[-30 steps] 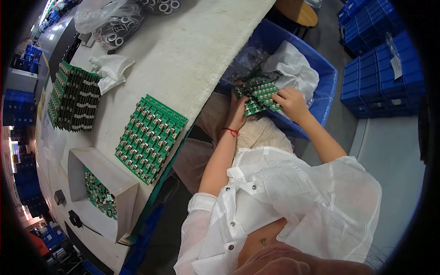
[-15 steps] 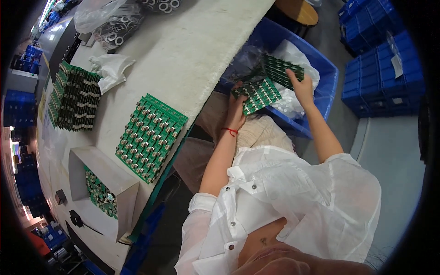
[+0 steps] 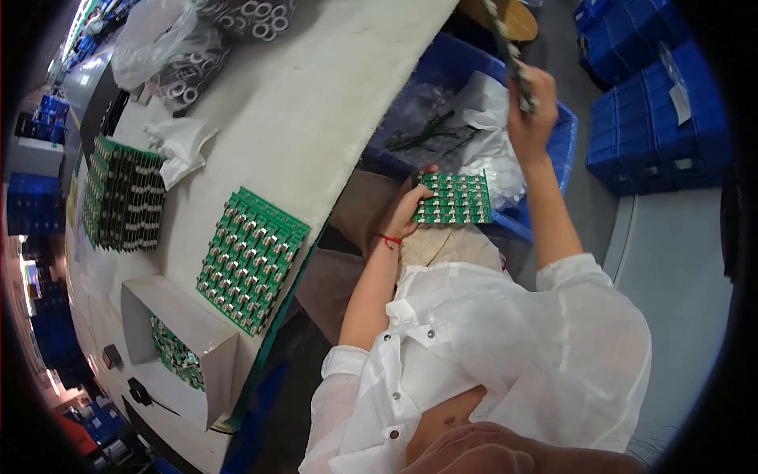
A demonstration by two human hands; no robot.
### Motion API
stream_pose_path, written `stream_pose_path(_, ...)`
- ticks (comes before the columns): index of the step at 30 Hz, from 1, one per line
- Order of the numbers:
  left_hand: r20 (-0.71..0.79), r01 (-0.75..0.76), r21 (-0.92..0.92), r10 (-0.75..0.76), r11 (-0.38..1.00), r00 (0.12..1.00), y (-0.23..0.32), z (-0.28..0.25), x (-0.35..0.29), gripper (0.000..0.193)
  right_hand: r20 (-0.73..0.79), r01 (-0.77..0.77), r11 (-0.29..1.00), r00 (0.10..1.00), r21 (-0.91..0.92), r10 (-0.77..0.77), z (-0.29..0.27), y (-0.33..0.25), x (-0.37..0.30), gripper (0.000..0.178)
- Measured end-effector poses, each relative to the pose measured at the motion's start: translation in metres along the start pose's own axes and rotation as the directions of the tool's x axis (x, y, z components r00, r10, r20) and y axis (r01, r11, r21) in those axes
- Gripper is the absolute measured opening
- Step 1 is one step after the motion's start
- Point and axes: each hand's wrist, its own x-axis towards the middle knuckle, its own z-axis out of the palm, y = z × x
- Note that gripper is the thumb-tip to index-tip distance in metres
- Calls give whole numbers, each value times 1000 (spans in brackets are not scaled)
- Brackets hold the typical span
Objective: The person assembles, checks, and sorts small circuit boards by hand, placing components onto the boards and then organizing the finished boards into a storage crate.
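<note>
The person's hands were apart. The left hand (image 3: 412, 207) gripped a flat green circuit board with rows of silver parts (image 3: 456, 199), just above the lap. The right hand (image 3: 534, 114), up higher, held a thin dark board seen from its edge (image 3: 513, 65), near a blue plastic bin (image 3: 564, 150). On the white desk (image 3: 316, 118) lay another green board (image 3: 251, 262), between standing green boards (image 3: 126, 193) and an open white box (image 3: 219, 359).

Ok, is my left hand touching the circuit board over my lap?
Touching: in the head view, your left hand grips the circuit board by its left edge, thumb on top.
</note>
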Motion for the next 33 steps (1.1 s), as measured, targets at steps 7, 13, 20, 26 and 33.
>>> stream_pose_path(7,120,127,-24,-123,992,985,-3,-1,-6,55,256,441,888,880,-126,-401,92,0,49,32)
stream_pose_path(13,69,144,-163,-135,976,988,2,-12,-7,55,441,205,979,879,0,-184,103,4,33,56)
stream_pose_path(20,5,155,-172,-156,973,988,4,-2,-13,63,138,-641,749,767,169,626,68,63,-68,27)
stream_pose_path(26,24,123,-363,-122,924,992,4,-10,-17,63,945,-527,844,214,-101,247,163,108,-222,19)
stream_pose_path(33,-101,38,-448,-93,893,990,10,-21,-23,59,830,-930,355,121,-97,545,247,82,-295,41)
